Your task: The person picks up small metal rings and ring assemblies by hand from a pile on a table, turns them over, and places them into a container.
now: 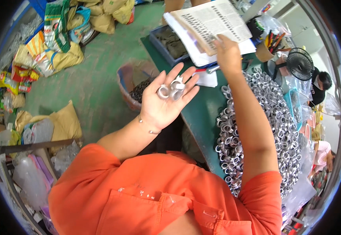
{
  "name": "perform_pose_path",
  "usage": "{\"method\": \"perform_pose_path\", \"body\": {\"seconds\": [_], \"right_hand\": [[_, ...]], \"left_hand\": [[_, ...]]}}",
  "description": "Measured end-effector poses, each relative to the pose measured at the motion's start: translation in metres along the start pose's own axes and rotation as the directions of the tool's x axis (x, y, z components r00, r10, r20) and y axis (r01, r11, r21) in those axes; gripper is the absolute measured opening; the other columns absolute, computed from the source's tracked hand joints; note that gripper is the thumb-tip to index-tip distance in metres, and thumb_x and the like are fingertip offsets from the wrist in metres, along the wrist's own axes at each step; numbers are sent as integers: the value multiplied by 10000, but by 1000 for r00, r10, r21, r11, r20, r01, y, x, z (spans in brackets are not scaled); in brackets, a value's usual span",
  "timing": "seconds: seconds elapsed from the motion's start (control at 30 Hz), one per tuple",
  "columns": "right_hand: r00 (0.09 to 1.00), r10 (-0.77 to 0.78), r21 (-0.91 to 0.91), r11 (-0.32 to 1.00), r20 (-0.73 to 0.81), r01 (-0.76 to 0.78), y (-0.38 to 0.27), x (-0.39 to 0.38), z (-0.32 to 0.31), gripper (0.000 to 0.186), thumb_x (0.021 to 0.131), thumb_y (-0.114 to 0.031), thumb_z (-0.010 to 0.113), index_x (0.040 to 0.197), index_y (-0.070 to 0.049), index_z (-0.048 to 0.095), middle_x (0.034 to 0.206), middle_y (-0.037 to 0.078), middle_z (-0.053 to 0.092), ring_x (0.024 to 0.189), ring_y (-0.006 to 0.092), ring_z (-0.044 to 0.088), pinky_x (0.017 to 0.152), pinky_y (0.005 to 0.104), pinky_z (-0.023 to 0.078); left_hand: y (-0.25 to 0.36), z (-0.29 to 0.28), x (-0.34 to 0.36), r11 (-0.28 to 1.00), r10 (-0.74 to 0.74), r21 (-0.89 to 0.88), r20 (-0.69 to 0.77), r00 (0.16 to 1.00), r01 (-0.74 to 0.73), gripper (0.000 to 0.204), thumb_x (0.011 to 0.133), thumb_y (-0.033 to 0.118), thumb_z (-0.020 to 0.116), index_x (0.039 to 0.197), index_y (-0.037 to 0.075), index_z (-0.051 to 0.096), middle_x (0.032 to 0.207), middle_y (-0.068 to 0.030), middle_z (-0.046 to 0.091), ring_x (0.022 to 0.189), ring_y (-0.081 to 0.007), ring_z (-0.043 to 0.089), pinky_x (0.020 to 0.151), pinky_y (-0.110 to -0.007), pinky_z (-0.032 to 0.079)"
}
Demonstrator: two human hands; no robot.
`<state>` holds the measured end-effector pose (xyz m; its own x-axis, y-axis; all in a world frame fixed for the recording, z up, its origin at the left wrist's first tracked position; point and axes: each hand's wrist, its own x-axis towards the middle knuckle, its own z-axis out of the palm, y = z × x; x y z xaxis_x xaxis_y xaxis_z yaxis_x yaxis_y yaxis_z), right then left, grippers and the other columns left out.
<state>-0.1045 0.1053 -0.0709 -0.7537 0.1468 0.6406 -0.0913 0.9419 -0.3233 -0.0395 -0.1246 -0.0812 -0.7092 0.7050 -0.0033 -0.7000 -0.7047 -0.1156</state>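
Silver metal rings (pixel 178 87), one aligned fingerward, are cradled in the spread-fingered left hand (pixel 160 107); off-white printed paper (pixel 219 21) near the green desk's (pixel 197 111) far edge is touched by the right hand (pixel 228 54), pinch unclear.

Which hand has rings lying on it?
The left hand: its palm is up, with rings on it. The right hand is at the papers.

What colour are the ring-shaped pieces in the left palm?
Silvery grey; the pieces show in the head view.
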Motion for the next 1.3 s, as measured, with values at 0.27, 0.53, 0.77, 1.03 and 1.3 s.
{"method": "perform_pose_path", "body": {"seconds": [0.27,0.53,0.77,1.03,1.3], "right_hand": [[974,51,628,757,220,-181,-108,-65,-61,128,754,-30,635,878,-17,606,812,62,610,663,123,556,564,233,442],[984,91,602,781,153,-166,-112,-108,-56,166,698,26,672,837,1,585,869,104,598,720,170,571,613,255,469],[978,201,578,793,54,-195,-104,-115,-57,209,661,43,691,814,-22,564,880,94,602,759,179,569,591,243,459],[990,-8,372,927,138,-45,-122,-118,-66,346,586,-114,770,867,-65,575,853,76,548,798,254,510,687,345,414],[995,51,368,926,86,-79,-122,-132,-58,388,553,-181,799,807,-62,532,833,70,534,801,247,495,716,350,377]], "left_hand": [[2,-2,-2,1000,22,3,44,999,-22,470,924,314,337,1313,49,326,1387,-198,248,1295,-323,218,1033,-485,238],[-4,-7,0,1000,4,22,55,999,-5,477,927,334,320,1287,26,372,1400,-194,226,1307,-317,192,1017,-433,267],[-5,-8,-1,996,-61,-55,63,996,64,481,927,343,303,1290,31,358,1401,-209,209,1304,-338,192,1020,-472,239],[-8,-17,-2,997,-78,34,79,994,75,527,919,370,307,1347,66,253,1421,-176,185,1312,-312,183,1027,-432,236],[-18,-14,-4,998,-69,17,56,996,68,545,912,414,308,1343,81,298,1431,-156,173,1324,-290,151,1050,-419,189]]}}
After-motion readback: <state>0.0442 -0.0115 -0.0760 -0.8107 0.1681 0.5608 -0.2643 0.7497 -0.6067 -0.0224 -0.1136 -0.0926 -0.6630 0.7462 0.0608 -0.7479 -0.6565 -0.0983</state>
